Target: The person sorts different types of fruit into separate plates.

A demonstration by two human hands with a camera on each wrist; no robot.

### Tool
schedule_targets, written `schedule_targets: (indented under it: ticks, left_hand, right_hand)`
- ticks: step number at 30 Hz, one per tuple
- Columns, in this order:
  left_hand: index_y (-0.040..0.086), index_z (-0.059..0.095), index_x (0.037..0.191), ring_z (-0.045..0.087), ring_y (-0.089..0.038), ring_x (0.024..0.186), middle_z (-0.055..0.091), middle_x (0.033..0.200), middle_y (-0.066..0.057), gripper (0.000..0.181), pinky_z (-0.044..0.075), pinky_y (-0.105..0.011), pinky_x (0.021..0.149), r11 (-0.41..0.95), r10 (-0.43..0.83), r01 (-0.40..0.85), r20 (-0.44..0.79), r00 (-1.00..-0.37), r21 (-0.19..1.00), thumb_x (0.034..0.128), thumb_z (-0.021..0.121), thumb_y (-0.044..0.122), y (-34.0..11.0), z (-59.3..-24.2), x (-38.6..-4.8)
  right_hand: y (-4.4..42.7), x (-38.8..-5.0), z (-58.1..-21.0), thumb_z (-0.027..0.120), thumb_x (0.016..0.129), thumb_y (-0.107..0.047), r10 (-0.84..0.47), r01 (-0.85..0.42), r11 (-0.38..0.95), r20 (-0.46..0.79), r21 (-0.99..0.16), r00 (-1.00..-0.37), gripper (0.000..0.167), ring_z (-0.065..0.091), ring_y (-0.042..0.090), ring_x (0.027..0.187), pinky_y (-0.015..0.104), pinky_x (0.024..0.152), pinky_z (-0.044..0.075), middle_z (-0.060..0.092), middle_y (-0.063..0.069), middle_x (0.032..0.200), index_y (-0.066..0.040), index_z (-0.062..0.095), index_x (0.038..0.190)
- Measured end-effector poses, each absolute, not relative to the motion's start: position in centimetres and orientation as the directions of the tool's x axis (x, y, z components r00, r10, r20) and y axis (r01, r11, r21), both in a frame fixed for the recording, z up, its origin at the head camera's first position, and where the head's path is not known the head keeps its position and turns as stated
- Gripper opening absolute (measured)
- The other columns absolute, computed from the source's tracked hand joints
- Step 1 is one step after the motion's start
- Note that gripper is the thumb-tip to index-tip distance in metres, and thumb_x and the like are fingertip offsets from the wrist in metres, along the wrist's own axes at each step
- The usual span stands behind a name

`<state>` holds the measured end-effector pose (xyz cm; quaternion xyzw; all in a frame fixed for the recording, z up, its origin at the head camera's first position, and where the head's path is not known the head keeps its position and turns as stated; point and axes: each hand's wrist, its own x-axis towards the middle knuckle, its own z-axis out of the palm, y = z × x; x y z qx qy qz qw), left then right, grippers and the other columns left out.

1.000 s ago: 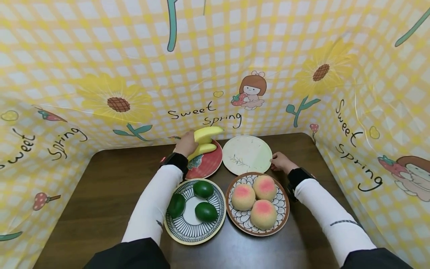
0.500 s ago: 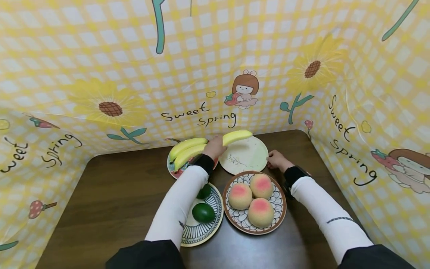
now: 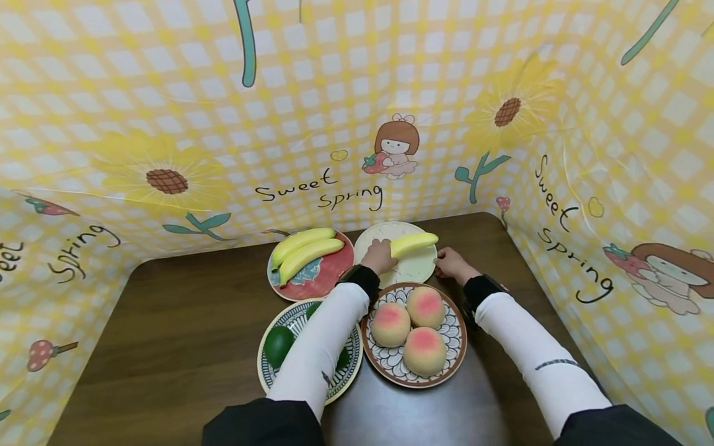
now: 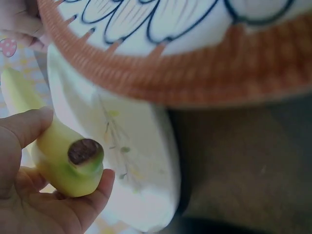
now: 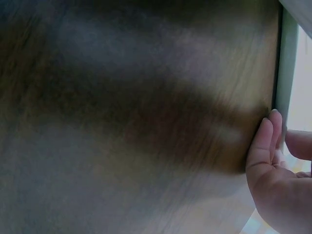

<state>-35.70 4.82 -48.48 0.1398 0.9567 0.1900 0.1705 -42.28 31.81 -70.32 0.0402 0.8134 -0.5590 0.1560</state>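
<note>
My left hand (image 3: 377, 256) grips a yellow banana (image 3: 414, 243) near one end, over the pale plate (image 3: 368, 238) with a sprig pattern. In the left wrist view, thumb and fingers wrap round the banana (image 4: 68, 156), its dark tip toward the camera. My right hand (image 3: 454, 265) is at the pale plate's right rim. The right wrist view has the right hand's (image 5: 278, 180) thumb above the rim and its fingertips against the outer edge, pinching it. Two more bananas (image 3: 309, 257) lie on a red plate (image 3: 340, 266) to the left.
A brown-rimmed plate (image 3: 458, 350) with three peaches (image 3: 425, 351) stands in front of the pale plate. Left of it, a black-and-white patterned plate (image 3: 266, 365) bears green fruits (image 3: 278, 345), partly hidden by the left sleeve. A checked cloth (image 3: 312, 111) hangs behind the brown table (image 3: 167, 334).
My left hand has carried the banana rightward from the red plate and lowered it over the pale plate. The right hand stays at the pale plate's rim. The head view has shifted slightly.
</note>
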Motion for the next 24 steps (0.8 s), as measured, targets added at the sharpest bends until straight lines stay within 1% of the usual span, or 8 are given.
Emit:
schedule_targets:
  ticks: [5, 9, 13, 16, 19, 20, 21, 24]
  left_hand:
    - [-0.004, 0.049, 0.144, 0.056, -0.04, 0.127, 0.051, 0.14, -0.027, 0.054, 0.05, -0.046, 0.107, 0.899, 0.312, 0.185, -0.286, -0.906, 0.397, 0.1008, 0.065, 0.023, 5.2, -49.4, -35.5]
    - [-0.004, 0.055, 0.137, 0.055, -0.038, 0.126, 0.054, 0.135, -0.025, 0.048, 0.05, -0.046, 0.105, 0.906, 0.3, 0.183, -0.276, -0.913, 0.382, 0.1003, 0.065, 0.024, 5.4, -50.0, -35.3]
    - [-0.004, 0.057, 0.135, 0.055, -0.037, 0.126, 0.057, 0.132, -0.024, 0.048, 0.05, -0.045, 0.105, 0.911, 0.299, 0.194, -0.258, -0.919, 0.365, 0.0995, 0.067, 0.026, 5.3, -50.1, -35.0]
    - [-0.003, 0.057, 0.135, 0.056, -0.036, 0.124, 0.059, 0.13, -0.023, 0.049, 0.05, -0.044, 0.104, 0.911, 0.309, 0.211, -0.249, -0.918, 0.355, 0.0984, 0.069, 0.028, 5.4, -49.9, -35.0]
    - [-0.001, 0.056, 0.138, 0.057, -0.034, 0.124, 0.059, 0.13, -0.022, 0.053, 0.05, -0.043, 0.105, 0.912, 0.321, 0.223, -0.261, -0.91, 0.346, 0.0977, 0.07, 0.03, 5.5, -49.8, -35.0]
    - [-0.001, 0.055, 0.14, 0.057, -0.034, 0.125, 0.059, 0.131, -0.022, 0.055, 0.05, -0.043, 0.105, 0.912, 0.323, 0.222, -0.27, -0.907, 0.345, 0.0972, 0.07, 0.03, 5.5, -49.8, -35.1]
    - [0.0, 0.054, 0.141, 0.057, -0.034, 0.126, 0.059, 0.132, -0.022, 0.057, 0.05, -0.043, 0.106, 0.911, 0.325, 0.22, -0.277, -0.904, 0.349, 0.0963, 0.072, 0.031, 5.6, -49.9, -35.3]
    - [0.001, 0.051, 0.145, 0.057, -0.035, 0.127, 0.059, 0.134, -0.022, 0.065, 0.05, -0.043, 0.106, 0.911, 0.34, 0.234, -0.294, -0.893, 0.34, 0.0939, 0.074, 0.033, 5.7, -51.0, -36.1]
  right_hand:
    - [31.7, -42.6, -71.1, 0.057, 0.103, -0.017, -0.057, 0.249, 0.356, -0.287, -0.9, -0.956, 0.019, 0.068, 0.023, 0.067, 0.033, 0.061, 0.059, 0.067, 0.014, 0.079, 0.001, 0.059, 0.107]
    - [31.6, -41.9, -70.2, 0.06, 0.103, -0.025, -0.06, 0.269, 0.335, -0.305, -0.903, -0.95, 0.036, 0.069, 0.025, 0.074, 0.035, 0.067, 0.06, 0.067, 0.019, 0.089, 0.006, 0.057, 0.122]
    - [30.6, -41.1, -68.9, 0.061, 0.103, -0.022, -0.048, 0.292, 0.341, -0.326, -0.894, -0.944, 0.038, 0.067, 0.025, 0.073, 0.036, 0.068, 0.06, 0.066, 0.021, 0.09, 0.009, 0.057, 0.124]
    - [30.6, -40.9, -68.6, 0.061, 0.103, -0.024, -0.043, 0.28, 0.353, -0.314, -0.893, -0.948, 0.039, 0.067, 0.024, 0.073, 0.036, 0.069, 0.059, 0.066, 0.021, 0.092, 0.008, 0.056, 0.124]
    - [31.0, -41.0, -69.2, 0.063, 0.102, -0.026, -0.053, 0.245, 0.342, -0.279, -0.907, -0.959, 0.042, 0.066, 0.023, 0.069, 0.034, 0.064, 0.058, 0.065, 0.021, 0.088, 0.01, 0.056, 0.12]
    - [31.0, -41.0, -69.2, 0.062, 0.102, -0.03, -0.049, 0.257, 0.342, -0.29, -0.904, -0.956, 0.043, 0.067, 0.023, 0.072, 0.034, 0.067, 0.059, 0.066, 0.02, 0.092, 0.008, 0.056, 0.123]
    - [31.2, -41.2, -69.7, 0.063, 0.101, -0.029, -0.051, 0.245, 0.336, -0.277, -0.91, -0.959, 0.043, 0.066, 0.023, 0.069, 0.033, 0.064, 0.058, 0.065, 0.02, 0.088, 0.009, 0.055, 0.119]
    - [31.3, -41.5, -70.1, 0.06, 0.103, -0.031, -0.026, 0.285, 0.344, -0.313, -0.895, -0.95, 0.042, 0.068, 0.025, 0.074, 0.036, 0.069, 0.06, 0.067, 0.021, 0.093, 0.007, 0.055, 0.12]
